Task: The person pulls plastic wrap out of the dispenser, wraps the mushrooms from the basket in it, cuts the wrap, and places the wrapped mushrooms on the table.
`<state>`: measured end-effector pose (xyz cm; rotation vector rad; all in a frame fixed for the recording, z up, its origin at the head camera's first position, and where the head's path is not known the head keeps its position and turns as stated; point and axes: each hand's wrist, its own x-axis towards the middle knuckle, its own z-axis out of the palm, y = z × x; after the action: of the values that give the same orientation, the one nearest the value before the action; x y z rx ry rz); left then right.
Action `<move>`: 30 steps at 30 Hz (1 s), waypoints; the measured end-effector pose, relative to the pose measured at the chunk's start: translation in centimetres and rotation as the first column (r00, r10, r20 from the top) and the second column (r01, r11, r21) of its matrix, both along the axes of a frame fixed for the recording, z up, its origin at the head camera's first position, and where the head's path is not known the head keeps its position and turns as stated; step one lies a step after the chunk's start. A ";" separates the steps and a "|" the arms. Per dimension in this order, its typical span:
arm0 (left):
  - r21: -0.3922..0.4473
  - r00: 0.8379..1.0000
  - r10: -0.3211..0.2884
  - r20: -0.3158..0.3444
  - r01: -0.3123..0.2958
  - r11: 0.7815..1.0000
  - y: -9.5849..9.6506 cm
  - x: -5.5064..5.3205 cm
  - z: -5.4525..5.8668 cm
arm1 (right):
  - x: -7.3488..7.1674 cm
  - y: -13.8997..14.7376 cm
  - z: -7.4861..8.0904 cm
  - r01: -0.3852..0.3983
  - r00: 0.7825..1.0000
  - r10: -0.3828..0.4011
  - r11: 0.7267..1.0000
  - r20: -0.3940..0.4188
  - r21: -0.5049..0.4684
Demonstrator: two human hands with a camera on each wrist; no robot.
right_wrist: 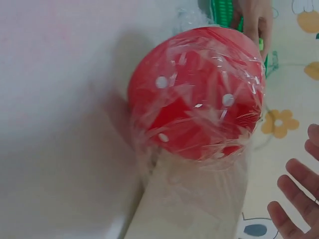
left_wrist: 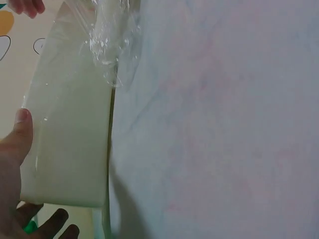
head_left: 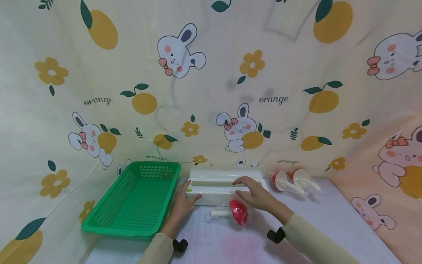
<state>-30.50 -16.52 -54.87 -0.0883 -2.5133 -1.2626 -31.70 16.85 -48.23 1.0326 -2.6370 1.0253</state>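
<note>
A long white box (head_left: 211, 199) with its lid raised, like a cling film dispenser, lies across the table. At its left end is my left hand (head_left: 182, 201), thumb along the front and fingers spread by the end face. Over the box's right part hovers my right hand (head_left: 253, 193), its fingers spread and holding nothing; the right wrist view shows these fingers (right_wrist: 299, 180) apart from everything. Just in front of the box lies a mushroom-shaped thing (head_left: 239, 212) with a red, white-dotted cap and pale stem, wrapped in clear film. In the right wrist view, the red cap (right_wrist: 199, 94) overlaps the box.
To the left stands a green perforated plastic basket (head_left: 132, 229), its right side close to my left forearm. Two similar film-wrapped mushroom shapes (head_left: 301, 179) lie at the back right. A printed curtain (head_left: 211, 91) hangs behind the pale-covered table (head_left: 329, 216).
</note>
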 end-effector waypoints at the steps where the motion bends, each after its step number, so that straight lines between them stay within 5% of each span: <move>1: 0.004 1.000 0.002 -0.002 -0.002 1.000 -0.1 0.0 -0.1 | -0.1 -0.3 0.2 0.002 1.000 -0.002 1.000 0.009 0.007; 17: -0.003 1.000 -0.026 -0.016 0.026 1.000 -0.8 -0.4 -0.7 | -2.9 -6.0 2.2 -0.093 0.992 0.093 0.996 0.088 -0.005; 30: 0.012 0.999 -0.006 -0.046 0.006 1.000 -1.0 -0.7 -0.8 | -4.5 -10.8 1.4 -0.093 0.985 0.109 0.989 0.133 -0.119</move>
<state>-31.24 -17.53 -55.68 -0.1213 -2.4679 -1.2629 -36.19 6.03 -46.83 1.1183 -2.6211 1.2963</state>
